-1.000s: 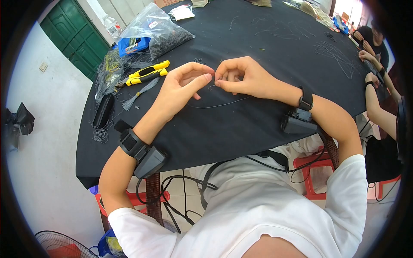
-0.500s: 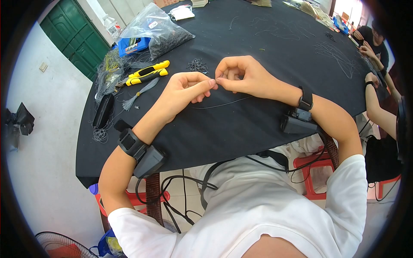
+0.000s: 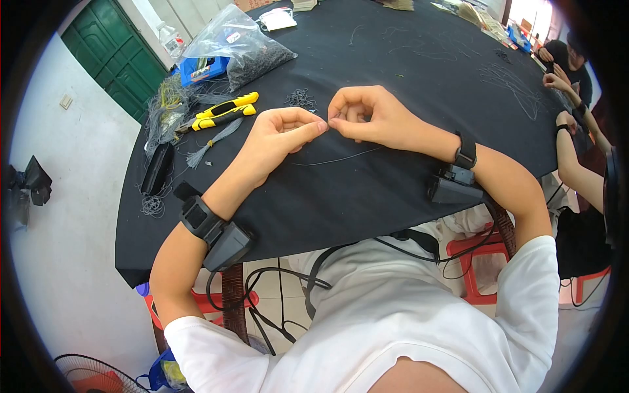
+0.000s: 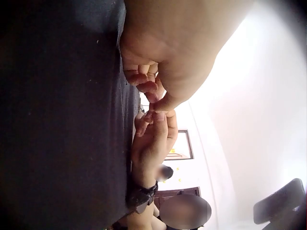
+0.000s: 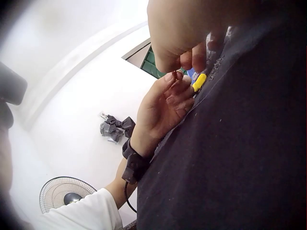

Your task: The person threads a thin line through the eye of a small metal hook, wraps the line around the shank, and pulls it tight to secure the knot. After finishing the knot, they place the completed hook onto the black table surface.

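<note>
Thumb and forefinger of my left hand (image 3: 278, 136) come together at the tips, right at the fingertips of my right hand (image 3: 375, 121), over the black-covered table. My right hand pinches too, with its other fingers curled under. A thin grey line (image 3: 341, 159) curves below and between the hands. What sits in the pinch is tiny and mostly hidden by the fingertips; I cannot tell its exact kind. In the left wrist view the right hand (image 4: 153, 143) meets the left thumb tip. The right wrist view shows the left hand (image 5: 163, 108) with its palm turned up.
Beyond the left hand lies a small heap of dark grey bits (image 3: 301, 99). Yellow-and-black pliers (image 3: 226, 112), a tied bundle of grey strands (image 3: 216, 144) and a black case (image 3: 158, 169) are at left. A clear bag (image 3: 259, 59) stands behind. Another person sits at far right.
My left hand has moved down slightly and right, its fingers closing to a pinch at the right fingertips. The dark heap behind it has come into view. The right hand has barely moved.
</note>
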The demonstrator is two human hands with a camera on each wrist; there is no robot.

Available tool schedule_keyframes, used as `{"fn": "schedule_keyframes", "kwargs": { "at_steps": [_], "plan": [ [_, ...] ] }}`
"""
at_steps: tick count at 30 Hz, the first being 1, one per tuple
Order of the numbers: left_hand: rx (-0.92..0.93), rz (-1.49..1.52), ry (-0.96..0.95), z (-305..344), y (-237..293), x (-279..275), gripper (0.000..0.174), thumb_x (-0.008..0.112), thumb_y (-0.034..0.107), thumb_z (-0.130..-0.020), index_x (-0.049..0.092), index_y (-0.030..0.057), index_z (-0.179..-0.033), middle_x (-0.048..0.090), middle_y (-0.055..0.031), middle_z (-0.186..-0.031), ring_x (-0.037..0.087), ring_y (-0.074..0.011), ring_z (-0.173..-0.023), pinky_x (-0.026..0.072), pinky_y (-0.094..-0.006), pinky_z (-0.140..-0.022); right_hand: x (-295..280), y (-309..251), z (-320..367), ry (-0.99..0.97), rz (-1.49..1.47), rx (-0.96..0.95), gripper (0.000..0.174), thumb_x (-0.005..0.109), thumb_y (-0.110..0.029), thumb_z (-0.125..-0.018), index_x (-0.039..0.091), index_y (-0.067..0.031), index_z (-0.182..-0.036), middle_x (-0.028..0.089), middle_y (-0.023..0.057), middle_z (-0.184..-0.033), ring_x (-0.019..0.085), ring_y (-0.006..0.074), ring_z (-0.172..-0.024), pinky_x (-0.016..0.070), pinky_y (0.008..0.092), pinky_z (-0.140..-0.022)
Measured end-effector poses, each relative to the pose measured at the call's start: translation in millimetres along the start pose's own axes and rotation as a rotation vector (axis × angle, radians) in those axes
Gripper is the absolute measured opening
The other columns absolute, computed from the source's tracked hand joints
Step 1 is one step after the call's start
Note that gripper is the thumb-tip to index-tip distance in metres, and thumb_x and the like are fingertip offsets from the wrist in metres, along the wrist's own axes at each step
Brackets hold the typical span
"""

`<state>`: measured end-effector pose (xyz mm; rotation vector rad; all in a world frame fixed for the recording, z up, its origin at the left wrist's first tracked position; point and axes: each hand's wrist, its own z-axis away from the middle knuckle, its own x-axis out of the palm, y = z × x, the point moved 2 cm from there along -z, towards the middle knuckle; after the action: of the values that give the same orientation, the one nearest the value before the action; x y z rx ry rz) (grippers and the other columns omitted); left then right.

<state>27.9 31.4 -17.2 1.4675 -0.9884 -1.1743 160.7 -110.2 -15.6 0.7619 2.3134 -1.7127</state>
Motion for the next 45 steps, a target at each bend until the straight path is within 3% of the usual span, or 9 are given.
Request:
{"fn": "schedule_keyframes", "kwargs": {
  "at_steps": [30, 40, 45],
  "plan": [
    [0.028, -0.029, 0.034, -0.2, 1.0, -1.6, 0.018, 0.067, 0.019, -0.085, 0.067, 0.0029, -0.091, 0.060, 0.0045, -0.073, 0.046, 0.0003, -0.062, 0.0319, -0.0163, -0.054, 1.4, 0.2, -0.3, -0.027, -0.080, 0.018, 0.014, 0.058, -0.016, -0.090, 0.058, -0.0022, -0.090, 0.055, 0.0002, -0.069, 0.050, 0.0053, -0.056, 0.0384, 0.0187, -0.051],
    [-0.056, -0.077, -0.146, 0.5, -0.9, -1.6, 0.015, 0.066, 0.020, -0.085, 0.066, 0.0061, -0.090, 0.056, 0.0063, -0.074, 0.044, -0.0007, -0.065, 0.0326, -0.0168, -0.057, 4.8, 8.8, -0.5, -0.246, 0.004, 0.064, 0.021, 0.055, -0.022, -0.091, 0.059, -0.0037, -0.081, 0.058, -0.0002, -0.065, 0.054, 0.0049, -0.057, 0.0413, 0.0197, -0.054],
    [-0.084, -0.094, -0.186, 0.4, 0.7, -1.3, 0.014, 0.065, 0.020, -0.085, 0.066, 0.0064, -0.089, 0.058, 0.0061, -0.076, 0.047, -0.0013, -0.067, 0.0358, -0.0166, -0.060, 4.8, 2.3, 0.7, -0.247, 0.068, 0.066, 0.022, 0.056, -0.022, -0.089, 0.060, -0.0032, -0.077, 0.058, -0.0008, -0.064, 0.052, 0.0047, -0.058, 0.0400, 0.0214, -0.054]
  ]
}}
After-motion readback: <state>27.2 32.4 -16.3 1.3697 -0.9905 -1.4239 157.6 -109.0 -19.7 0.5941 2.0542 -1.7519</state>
